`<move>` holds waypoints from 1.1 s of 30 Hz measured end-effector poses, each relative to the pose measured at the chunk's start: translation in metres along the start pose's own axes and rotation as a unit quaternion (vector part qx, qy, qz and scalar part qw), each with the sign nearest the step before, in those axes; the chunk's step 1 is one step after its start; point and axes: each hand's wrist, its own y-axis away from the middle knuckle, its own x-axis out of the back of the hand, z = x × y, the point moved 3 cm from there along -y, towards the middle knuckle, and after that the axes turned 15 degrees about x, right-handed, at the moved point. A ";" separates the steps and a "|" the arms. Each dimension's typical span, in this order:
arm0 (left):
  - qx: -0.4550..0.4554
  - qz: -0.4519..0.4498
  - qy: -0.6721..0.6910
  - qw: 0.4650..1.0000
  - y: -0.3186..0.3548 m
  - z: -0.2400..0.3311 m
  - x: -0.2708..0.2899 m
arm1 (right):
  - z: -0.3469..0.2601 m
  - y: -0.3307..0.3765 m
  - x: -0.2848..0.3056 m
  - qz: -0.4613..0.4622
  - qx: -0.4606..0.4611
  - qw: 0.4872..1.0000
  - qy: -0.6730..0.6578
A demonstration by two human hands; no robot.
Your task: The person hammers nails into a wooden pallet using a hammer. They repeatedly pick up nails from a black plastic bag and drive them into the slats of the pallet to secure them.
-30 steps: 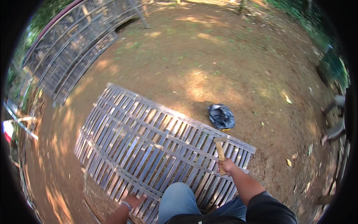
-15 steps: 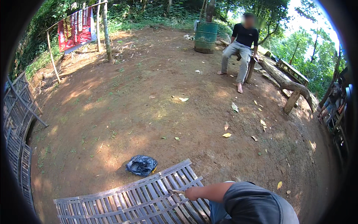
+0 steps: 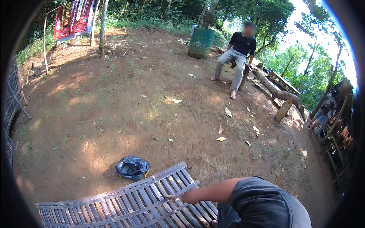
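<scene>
My right arm, in a dark grey sleeve, reaches in from the lower right over a slatted bamboo bench (image 3: 114,201). My right hand (image 3: 191,196) is closed, and from it a thin, narrow, pale object (image 3: 172,197) points left above the slats. Whether that is a blade or a sliver of wood I cannot tell. Blue-grey trousers (image 3: 227,214) show below the arm. At the bottom edge lies a small patch of skin whose body part I cannot make out. My left hand cannot be identified in the view.
A black plastic bag (image 3: 132,167) rests on bare earth beyond the bench. Farther off, a person (image 3: 237,57) sits on a log bench beside a green drum (image 3: 200,42). Bamboo panels stand at left, a red banner (image 3: 74,19) behind. More people (image 3: 323,110) are at far right.
The whole scene has shifted left in the picture as my view turned slightly right. My right hand stays over the bench with the thin object; the seated person keeps much the same pose.
</scene>
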 end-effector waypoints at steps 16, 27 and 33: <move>0.218 -0.351 -0.158 0.897 -0.007 -0.030 0.000 | -0.011 -0.006 0.058 -0.140 -0.066 0.985 0.074; 0.183 -0.209 0.005 0.961 0.030 -0.077 -0.054 | -0.002 -0.017 0.089 -0.241 -0.070 0.963 0.102; 0.172 -0.197 0.000 0.965 0.037 -0.085 -0.048 | 0.002 -0.028 0.109 -0.269 -0.039 0.958 0.088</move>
